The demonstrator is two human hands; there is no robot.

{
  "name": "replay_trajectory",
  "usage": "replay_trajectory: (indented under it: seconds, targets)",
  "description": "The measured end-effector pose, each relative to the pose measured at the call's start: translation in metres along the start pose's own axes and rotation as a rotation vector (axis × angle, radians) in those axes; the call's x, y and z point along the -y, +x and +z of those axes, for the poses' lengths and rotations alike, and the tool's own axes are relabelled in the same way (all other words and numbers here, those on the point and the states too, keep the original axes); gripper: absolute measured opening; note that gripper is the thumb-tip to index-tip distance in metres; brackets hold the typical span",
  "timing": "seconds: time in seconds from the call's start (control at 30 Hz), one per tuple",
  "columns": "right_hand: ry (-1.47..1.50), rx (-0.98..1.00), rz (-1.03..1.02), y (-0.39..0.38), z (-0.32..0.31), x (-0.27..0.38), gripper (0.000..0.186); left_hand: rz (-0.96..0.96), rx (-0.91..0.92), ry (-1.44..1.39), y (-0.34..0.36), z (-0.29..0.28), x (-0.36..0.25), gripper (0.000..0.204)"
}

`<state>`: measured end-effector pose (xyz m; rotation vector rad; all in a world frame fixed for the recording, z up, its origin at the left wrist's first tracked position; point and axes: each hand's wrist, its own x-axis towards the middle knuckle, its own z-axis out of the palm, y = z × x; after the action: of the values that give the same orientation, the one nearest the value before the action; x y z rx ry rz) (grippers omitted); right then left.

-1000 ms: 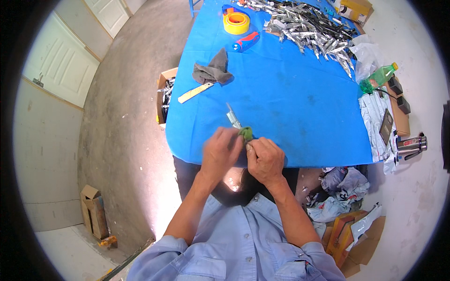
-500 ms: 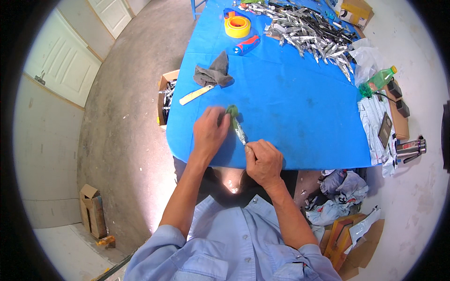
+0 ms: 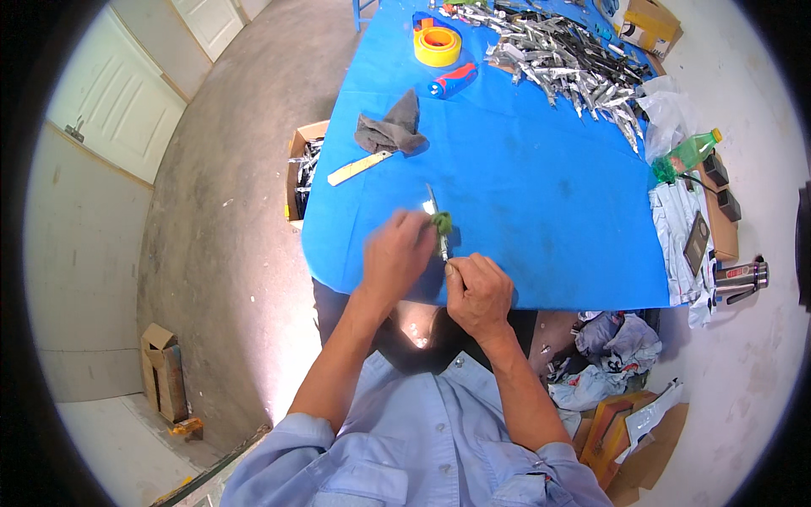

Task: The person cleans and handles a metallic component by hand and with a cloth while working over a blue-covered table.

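Note:
A slim, shiny metal strip [image 3: 433,201] is held over the near part of the blue table, its far tip bare and catching light. Its near end is pinched between the thumb and fingers of my right hand [image 3: 480,291]. My left hand [image 3: 395,253], slightly blurred, closes on a small green cloth [image 3: 442,222] pressed round the strip's middle. Beyond my left hand lie a cream-handled tool [image 3: 359,168] and a crumpled grey cloth [image 3: 391,127]. What the strip belongs to is too small to tell.
A heap of silvery and black strips [image 3: 574,68] covers the far right of the blue table [image 3: 541,203]. Yellow tape [image 3: 437,49] and a red-blue tool [image 3: 454,80] lie farther back. A green bottle [image 3: 688,155] stands at right; a box of strips [image 3: 302,173] is left.
My left hand has drawn the green cloth toward me along the strip, from the far end to its middle. The far tip now shows. My right hand keeps its pinch.

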<state>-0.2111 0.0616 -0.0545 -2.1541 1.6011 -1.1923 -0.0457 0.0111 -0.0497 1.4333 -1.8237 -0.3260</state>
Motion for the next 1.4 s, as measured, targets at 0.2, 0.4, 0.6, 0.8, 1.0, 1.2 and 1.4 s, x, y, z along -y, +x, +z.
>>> replay_trajectory:
  seconds: [0.2,0.4,0.6,0.8,1.0,1.2,1.4]
  targets:
    - [0.010,-0.008,0.006,0.000,0.002,-0.001,0.006,0.004,-0.151,-0.014,0.021,0.009,0.021,0.011]
    - [0.014,-0.034,0.017,-0.001,0.001,-0.002,0.005,0.013,-0.073,-0.045,0.000,-0.010,-0.008,0.010]
    - [-0.002,-0.022,0.006,-0.001,0.000,0.002,0.005,-0.039,0.000,-0.092,-0.017,-0.004,-0.008,0.013]
    - [0.010,-0.035,0.013,0.000,0.000,0.003,0.006,-0.136,-0.115,-0.220,0.005,0.013,0.023,0.013]
    - [0.305,-0.113,0.250,-0.003,-0.002,-0.012,0.009,-0.336,-0.076,-0.465,0.004,0.001,0.015,0.016]
    - [0.992,-0.180,0.815,-0.012,-0.034,0.002,0.018,-0.351,-0.063,-0.502,-0.024,-0.026,-0.006,0.015]
    - [1.178,-0.176,1.076,-0.060,-0.042,0.020,0.018,-0.104,0.024,-0.350,-0.059,-0.022,-0.046,0.014]
